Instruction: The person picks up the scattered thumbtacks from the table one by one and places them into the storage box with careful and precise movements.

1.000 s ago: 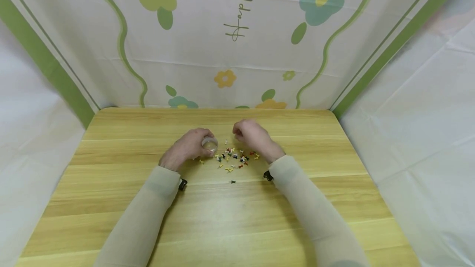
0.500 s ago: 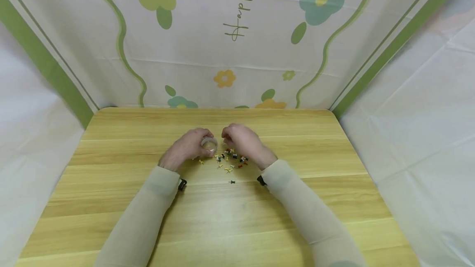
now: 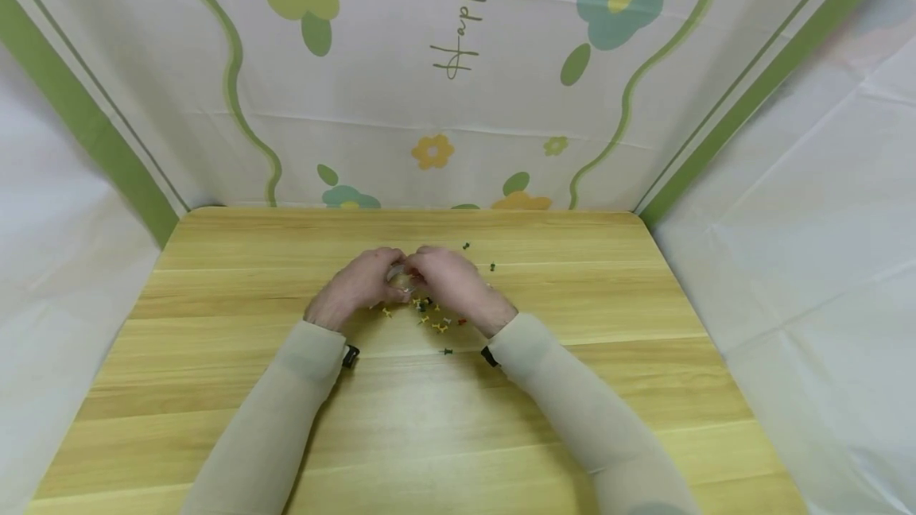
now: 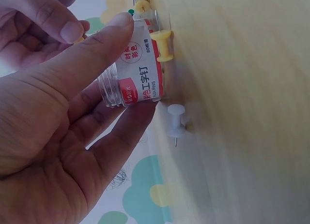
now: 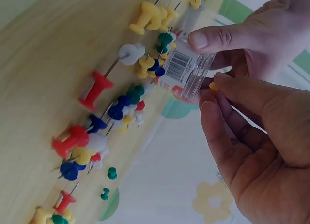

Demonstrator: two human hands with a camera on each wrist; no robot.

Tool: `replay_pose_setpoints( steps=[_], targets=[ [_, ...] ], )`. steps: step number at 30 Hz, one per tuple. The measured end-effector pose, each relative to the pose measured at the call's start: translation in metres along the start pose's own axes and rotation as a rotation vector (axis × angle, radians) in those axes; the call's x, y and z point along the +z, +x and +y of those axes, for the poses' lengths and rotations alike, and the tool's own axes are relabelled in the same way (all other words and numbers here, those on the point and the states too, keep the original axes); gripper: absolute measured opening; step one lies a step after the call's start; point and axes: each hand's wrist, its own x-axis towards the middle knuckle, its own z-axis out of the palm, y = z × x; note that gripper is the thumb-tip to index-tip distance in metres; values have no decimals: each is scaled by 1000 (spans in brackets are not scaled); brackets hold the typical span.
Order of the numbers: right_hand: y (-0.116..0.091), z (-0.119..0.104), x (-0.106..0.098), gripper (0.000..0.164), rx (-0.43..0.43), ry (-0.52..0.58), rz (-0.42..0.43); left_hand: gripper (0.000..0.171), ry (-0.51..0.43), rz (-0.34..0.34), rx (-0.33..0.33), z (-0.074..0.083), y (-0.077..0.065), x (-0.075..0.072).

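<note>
My left hand (image 3: 358, 283) grips a small clear plastic jar (image 4: 140, 69) with a red and white label, thumb on one side and fingers on the other. The jar stands on the table among the pins. Over its open mouth, the right hand (image 3: 458, 286) pinches a yellow push pin (image 5: 213, 86) between thumb and fingertip. A loose yellow push pin (image 4: 163, 45) and a white push pin (image 4: 176, 120) lie beside the jar. In the head view, the right hand hides part of the pin pile and the jar's rim.
Several red, blue, white, green and yellow pins lie scattered, among them a red push pin (image 5: 96, 91) with its point exposed. A green push pin (image 3: 447, 351) lies nearer the body. Two more green ones lie toward the back. A printed curtain (image 3: 401, 86) stands behind the wooden table (image 3: 444, 435).
The right hand has moved left to the jar's mouth, uncovering two green pins at the back and covering much of the pile. The left hand and jar have stayed nearly still.
</note>
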Motion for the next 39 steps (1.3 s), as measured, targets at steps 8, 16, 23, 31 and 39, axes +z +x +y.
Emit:
replay_pose_setpoints(
  steps=[8, 16, 23, 31, 39],
  targets=[
    [-1, 7, -2, 21, 39, 28, -8, 53, -3, -6, 15, -2, 0, 1],
    [-3, 31, -9, 22, 93, -27, -15, 58, 11, 2, 5, -1, 0, 1],
    [1, 49, -10, 22, 130, -85, -29, 57, 6, -11, -15, -1, 1, 1],
    [5, 67, -11, 23, 179, -111, -54, 57, 2, -8, -15, 0, 0, -1],
    [5, 85, -10, 23, 216, -56, -47, 56, 5, -6, -8, 0, 0, -1]
  ],
)
